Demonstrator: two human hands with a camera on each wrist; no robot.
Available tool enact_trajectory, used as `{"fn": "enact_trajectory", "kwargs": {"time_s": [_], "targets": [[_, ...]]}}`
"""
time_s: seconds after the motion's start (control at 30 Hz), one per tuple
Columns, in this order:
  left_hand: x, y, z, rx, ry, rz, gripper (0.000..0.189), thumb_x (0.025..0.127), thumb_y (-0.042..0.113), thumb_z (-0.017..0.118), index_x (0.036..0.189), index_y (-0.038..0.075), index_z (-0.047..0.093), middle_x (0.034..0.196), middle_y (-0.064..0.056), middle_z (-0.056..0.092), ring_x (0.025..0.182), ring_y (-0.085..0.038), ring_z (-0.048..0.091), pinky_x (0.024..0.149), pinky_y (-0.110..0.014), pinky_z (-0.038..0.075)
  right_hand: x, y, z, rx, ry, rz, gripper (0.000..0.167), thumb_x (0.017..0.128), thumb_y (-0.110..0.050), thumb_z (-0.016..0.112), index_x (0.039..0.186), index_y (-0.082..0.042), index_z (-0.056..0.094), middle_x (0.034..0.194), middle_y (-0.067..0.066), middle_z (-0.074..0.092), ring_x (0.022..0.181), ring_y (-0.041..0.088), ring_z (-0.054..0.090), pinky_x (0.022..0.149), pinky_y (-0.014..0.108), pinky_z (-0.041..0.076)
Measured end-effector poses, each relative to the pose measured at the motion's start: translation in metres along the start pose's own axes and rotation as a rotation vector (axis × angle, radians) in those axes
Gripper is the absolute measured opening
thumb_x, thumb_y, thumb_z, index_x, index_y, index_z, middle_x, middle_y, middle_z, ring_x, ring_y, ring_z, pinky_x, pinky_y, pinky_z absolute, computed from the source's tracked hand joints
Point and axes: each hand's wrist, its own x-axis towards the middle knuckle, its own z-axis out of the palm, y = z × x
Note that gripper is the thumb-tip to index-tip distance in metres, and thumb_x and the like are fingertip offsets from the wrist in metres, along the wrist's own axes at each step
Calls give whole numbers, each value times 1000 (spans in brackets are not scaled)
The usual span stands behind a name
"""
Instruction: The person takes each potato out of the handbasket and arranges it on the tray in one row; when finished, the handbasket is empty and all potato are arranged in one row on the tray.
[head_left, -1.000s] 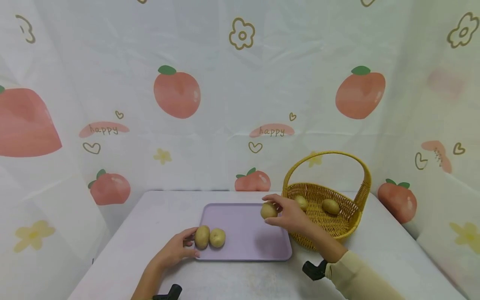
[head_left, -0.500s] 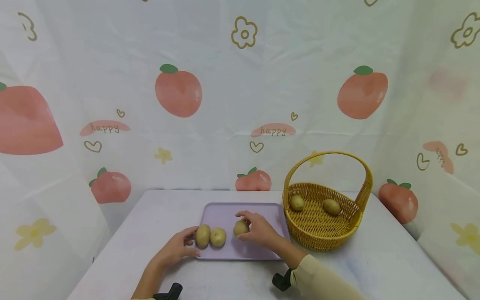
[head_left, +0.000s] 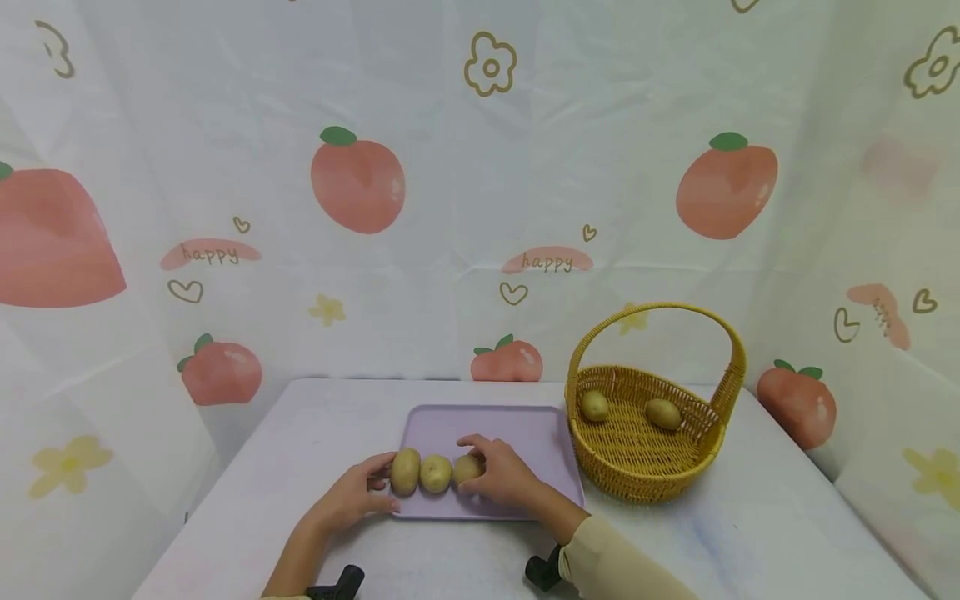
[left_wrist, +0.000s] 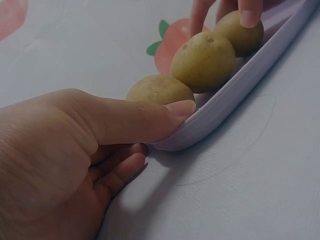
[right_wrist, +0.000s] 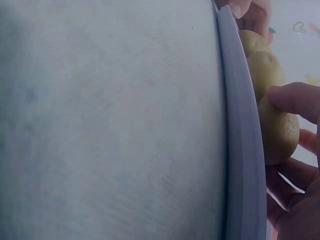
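In the head view, a lilac tray [head_left: 517,425] holds three potatoes in a row at its near left. My right hand [head_left: 498,475] grips the rightmost potato [right_wrist: 279,131], thumb and fingers round its sides, down at the tray beside the middle potato [head_left: 436,473]. At the tray's left end, my left hand [head_left: 358,493] holds the tray by its corner; its thumb [left_wrist: 150,120] lies over the rim next to the leftmost potato [head_left: 406,472]. The left hand's other fingers curl outside the rim, partly hidden in the left wrist view.
A yellow wicker basket [head_left: 637,487] with a tall arched handle stands right of the tray. Inside lie two potatoes, one at the left [head_left: 595,406] and one at the back right [head_left: 663,413]. A fruit-print curtain [head_left: 420,317] hangs behind the white table [head_left: 750,517].
My right hand has carried its potato left from beside the basket and lowered it next to the middle potato. My left hand has stayed at the tray's left end.
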Motion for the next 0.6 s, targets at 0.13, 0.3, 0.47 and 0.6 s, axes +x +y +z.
{"fn": "enact_trajectory", "kwargs": {"time_s": [0.13, 0.3, 0.47, 0.6], "targets": [[0, 1, 0, 1, 0, -5, 82, 71, 11, 84, 139, -9, 43, 126, -24, 56, 106, -33, 58, 95, -50, 45, -1, 0, -1, 4, -14, -6, 64, 73, -18, 83, 131, -11, 57, 111, 8, 65, 100, 20, 56, 86, 36, 46], [1, 1, 0, 9, 2, -19, 82, 71, 11, 84, 139, -9, 43, 125, -22, 57, 106, -32, 58, 95, -51, 45, -3, 1, -5, 9, -33, -15, 67, 75, -21, 83, 135, -10, 54, 119, 9, 63, 108, 23, 56, 92, 40, 45], [0, 1, 0, -4, 2, -14, 82, 71, 10, 84, 139, -9, 43, 124, -20, 57, 105, -32, 58, 94, -49, 45, -10, -3, -19, 3, -18, -34, 66, 78, -22, 81, 137, -9, 53, 128, 10, 60, 116, 27, 54, 96, 45, 44], [0, 1, 0, -8, 0, -8, 82, 71, 10, 84, 140, -9, 42, 124, -21, 57, 105, -32, 58, 93, -48, 46, -18, -9, -42, -12, 12, -91, 61, 79, -17, 79, 135, -7, 55, 128, 11, 59, 115, 29, 55, 95, 47, 45]]}}
